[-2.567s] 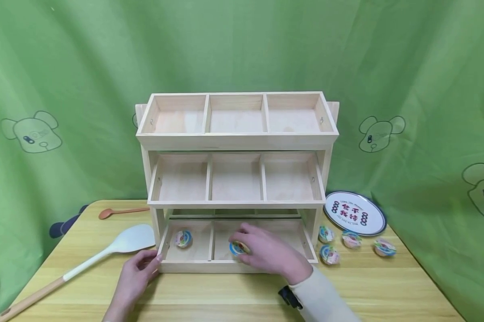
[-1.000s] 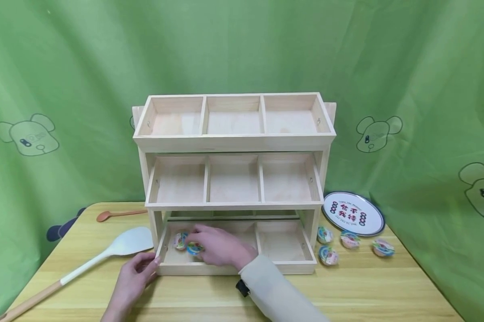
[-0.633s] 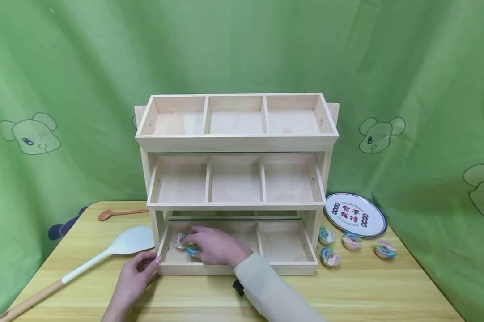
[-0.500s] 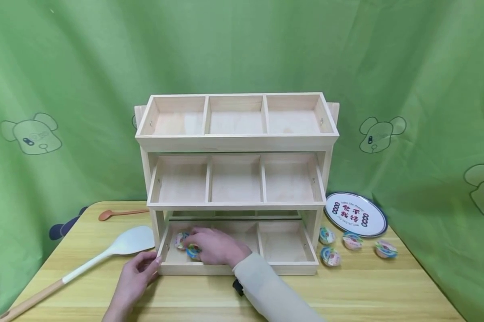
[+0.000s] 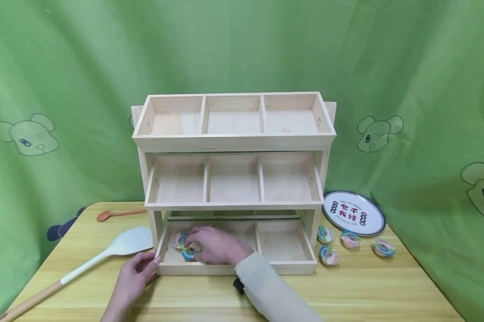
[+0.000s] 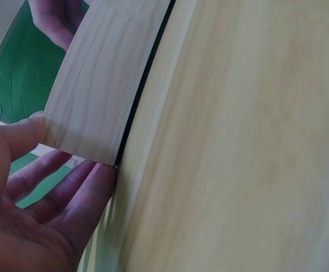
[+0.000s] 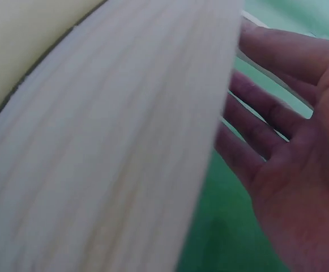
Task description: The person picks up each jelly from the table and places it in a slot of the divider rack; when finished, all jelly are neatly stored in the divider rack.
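Thumb and bent fingers of the right hand (image 5: 214,245) pinch a jelly cup (image 5: 188,254) with a narrow gap, inside the bottom tray (image 5: 284,241) near its left end and front edge; the fingertips are partly hidden, in the right-wrist view by the tray's front board. The cup's lid faces upward; its round outline shows no long axis. Thumb and slightly bent fingers of the left hand (image 5: 132,273) grip the tray's front left corner. A second jelly cup (image 5: 179,240) lies just behind the first. The tray's long axis parallels the rear edge of the desk (image 5: 367,290); one divider is visible. Toward the desk's right edge: four loose cups (image 5: 328,256), one oval plate (image 5: 354,213). Toward its left edge: one spatula (image 5: 129,241), handle end cut off, and one spoon (image 5: 123,213), handle tip hidden.
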Demonstrator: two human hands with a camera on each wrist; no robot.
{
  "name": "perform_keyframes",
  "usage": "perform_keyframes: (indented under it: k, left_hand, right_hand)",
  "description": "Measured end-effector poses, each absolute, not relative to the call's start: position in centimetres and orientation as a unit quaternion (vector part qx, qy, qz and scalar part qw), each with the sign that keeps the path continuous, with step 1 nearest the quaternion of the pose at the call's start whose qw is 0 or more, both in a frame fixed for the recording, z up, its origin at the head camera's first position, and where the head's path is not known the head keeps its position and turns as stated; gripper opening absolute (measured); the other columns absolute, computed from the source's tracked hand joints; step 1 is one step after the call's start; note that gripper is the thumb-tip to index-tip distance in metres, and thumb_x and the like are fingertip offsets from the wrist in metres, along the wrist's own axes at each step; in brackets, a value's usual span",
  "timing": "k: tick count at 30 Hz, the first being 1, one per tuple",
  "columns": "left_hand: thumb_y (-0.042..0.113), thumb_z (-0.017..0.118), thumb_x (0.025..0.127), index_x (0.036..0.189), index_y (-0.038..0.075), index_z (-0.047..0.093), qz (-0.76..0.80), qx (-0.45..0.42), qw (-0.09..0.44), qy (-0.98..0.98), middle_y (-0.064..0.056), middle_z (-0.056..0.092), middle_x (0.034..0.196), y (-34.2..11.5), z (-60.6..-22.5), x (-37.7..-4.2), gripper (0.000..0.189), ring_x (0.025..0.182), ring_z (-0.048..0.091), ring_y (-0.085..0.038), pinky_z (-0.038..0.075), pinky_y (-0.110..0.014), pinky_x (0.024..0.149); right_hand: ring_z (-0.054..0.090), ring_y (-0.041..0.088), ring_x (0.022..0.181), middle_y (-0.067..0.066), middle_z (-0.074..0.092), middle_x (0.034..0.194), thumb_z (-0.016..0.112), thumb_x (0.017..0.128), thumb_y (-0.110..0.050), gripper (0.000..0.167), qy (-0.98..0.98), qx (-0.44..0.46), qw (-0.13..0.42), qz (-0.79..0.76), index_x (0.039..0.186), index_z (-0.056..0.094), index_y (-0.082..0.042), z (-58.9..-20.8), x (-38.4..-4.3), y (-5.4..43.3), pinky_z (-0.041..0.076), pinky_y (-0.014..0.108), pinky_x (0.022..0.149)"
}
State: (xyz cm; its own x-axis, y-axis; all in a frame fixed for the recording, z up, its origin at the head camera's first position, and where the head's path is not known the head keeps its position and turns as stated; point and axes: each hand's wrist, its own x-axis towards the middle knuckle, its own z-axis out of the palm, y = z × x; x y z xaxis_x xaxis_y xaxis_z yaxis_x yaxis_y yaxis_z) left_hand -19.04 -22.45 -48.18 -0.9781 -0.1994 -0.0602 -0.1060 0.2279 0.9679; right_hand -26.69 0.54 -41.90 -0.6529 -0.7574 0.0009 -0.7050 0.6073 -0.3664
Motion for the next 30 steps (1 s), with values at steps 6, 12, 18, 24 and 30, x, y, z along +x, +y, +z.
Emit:
perform_keyframes:
  k: [6,12,18,24,30]
  left_hand:
    - [0.01,0.066,0.095,0.122,-0.01,0.058,-0.614,0.096,0.035,-0.783,-0.019,0.062,0.109,-22.6,-48.2,-19.1,0.035,0.095,0.062,-0.023,0.06,-0.028,0.082]
    - [0.012,0.066,0.095,0.123,-0.011,0.057,-0.616,0.094,0.035,-0.782,-0.02,0.061,0.111,-22.6,-48.2,-19.1,0.037,0.097,0.062,-0.024,0.059,-0.029,0.083]
    - [0.009,0.065,0.095,0.122,-0.011,0.057,-0.618,0.095,0.042,-0.779,-0.02,0.062,0.109,-22.4,-48.0,-19.1,0.034,0.095,0.062,-0.022,0.059,-0.029,0.083]
    - [0.008,0.065,0.096,0.123,-0.012,0.057,-0.624,0.096,0.039,-0.775,-0.021,0.061,0.111,-22.4,-48.0,-19.0,0.035,0.096,0.062,-0.022,0.059,-0.029,0.084]
    - [0.008,0.065,0.095,0.124,-0.012,0.056,-0.629,0.097,0.036,-0.77,-0.022,0.061,0.112,-22.5,-48.1,-18.9,0.036,0.096,0.062,-0.022,0.059,-0.029,0.084]
  right_hand:
    - [0.039,0.024,0.136,0.003,0.048,0.145,0.076,0.085,-0.018,0.044,0.882,-0.407,0.087,-0.221,0.127,0.064,-0.02,-41.3,-26.4,1.7,0.033,0.044,0.114]
    - [0.035,0.025,0.139,0.001,0.053,0.141,0.074,0.088,-0.022,0.042,0.876,-0.399,0.099,-0.253,0.128,0.064,-0.018,-40.3,-25.5,3.3,0.027,0.051,0.116]
    - [0.036,0.023,0.138,-0.003,0.055,0.138,0.071,0.09,-0.024,0.042,0.874,-0.391,0.103,-0.269,0.13,0.063,-0.02,-39.8,-24.8,5.1,0.028,0.049,0.116]
    - [0.047,0.018,0.128,-0.008,0.057,0.131,0.071,0.09,-0.022,0.04,0.868,-0.407,0.078,-0.275,0.129,0.063,-0.018,-39.6,-24.2,6.6,0.038,0.043,0.112]
    - [0.051,0.014,0.121,-0.012,0.056,0.127,0.07,0.091,-0.025,0.037,0.872,-0.41,0.057,-0.262,0.127,0.064,-0.019,-39.3,-23.4,7.9,0.044,0.04,0.107]
